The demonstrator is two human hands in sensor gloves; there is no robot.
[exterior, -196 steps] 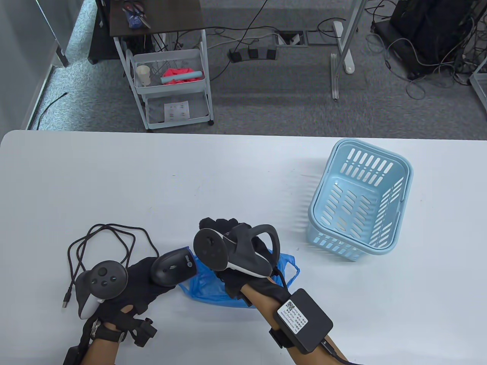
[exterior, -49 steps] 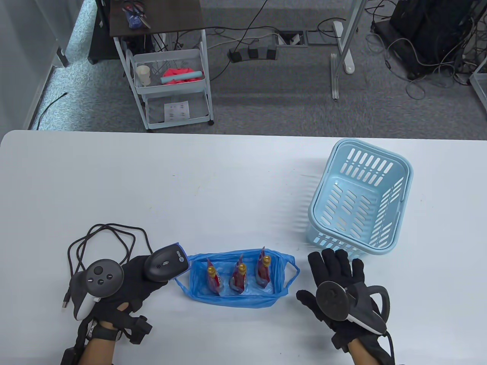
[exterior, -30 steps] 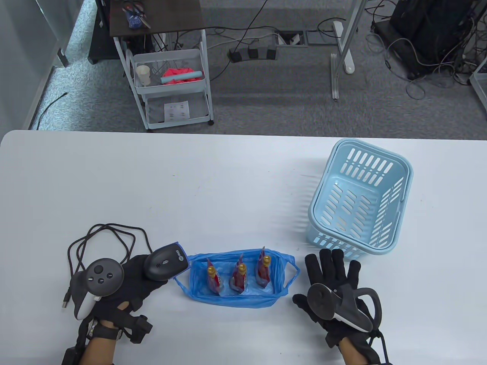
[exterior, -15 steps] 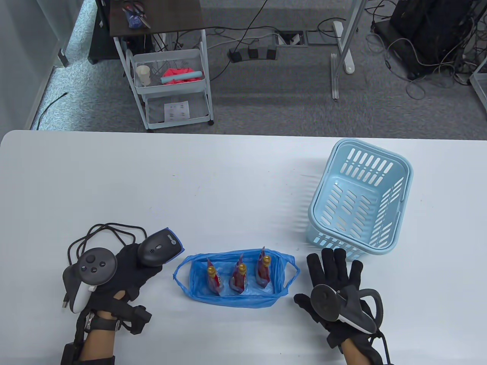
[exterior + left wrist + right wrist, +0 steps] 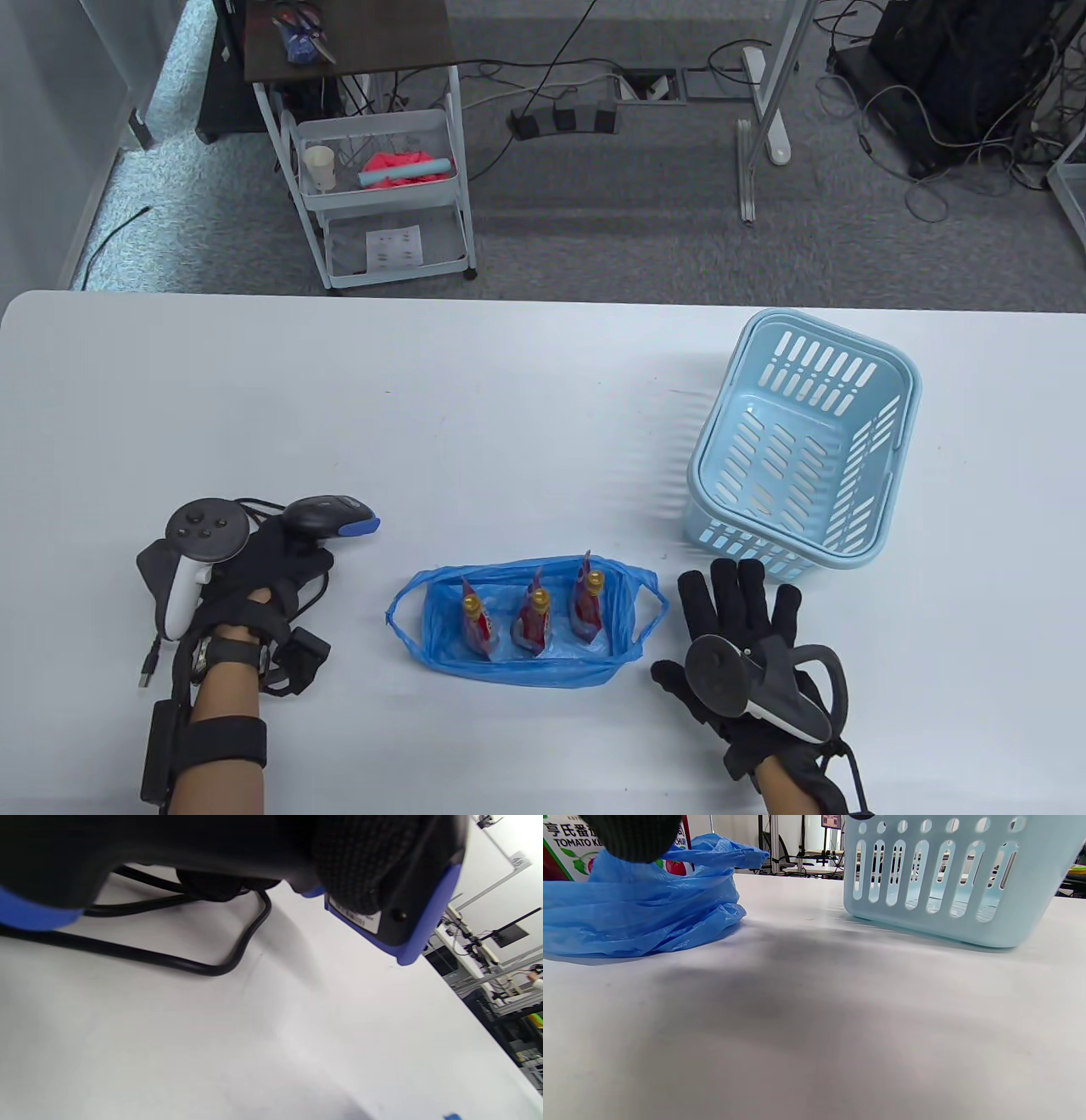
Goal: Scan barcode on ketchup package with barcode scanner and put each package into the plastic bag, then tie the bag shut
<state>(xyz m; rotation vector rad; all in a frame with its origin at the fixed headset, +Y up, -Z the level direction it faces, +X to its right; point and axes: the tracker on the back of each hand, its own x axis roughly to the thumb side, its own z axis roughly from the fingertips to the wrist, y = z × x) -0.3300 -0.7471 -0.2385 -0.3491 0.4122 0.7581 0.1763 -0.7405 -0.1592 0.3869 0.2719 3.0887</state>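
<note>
Where the white table (image 5: 475, 407) fills the view, its largest item is a light blue slotted basket (image 5: 804, 437) on the far right, standing upright with nothing visible inside. Near centre lies the blue plastic bag (image 5: 526, 624), mouth open upward and handles loose at both ends. Three ketchup packages (image 5: 530, 613) stand upright in a row inside the bag, caps up. Right hand (image 5: 747, 654) rests flat on the table just right of the bag and just near of the basket, fingers straight and spread, holding nothing. Left hand (image 5: 263, 564) is at the near left, well apart from the bag, fingers curled round the barcode scanner (image 5: 329, 518). Scanner head points right, low over the table; contact with the surface cannot be told. Black cable (image 5: 203, 963) loops on the table beneath the scanner.
</note>
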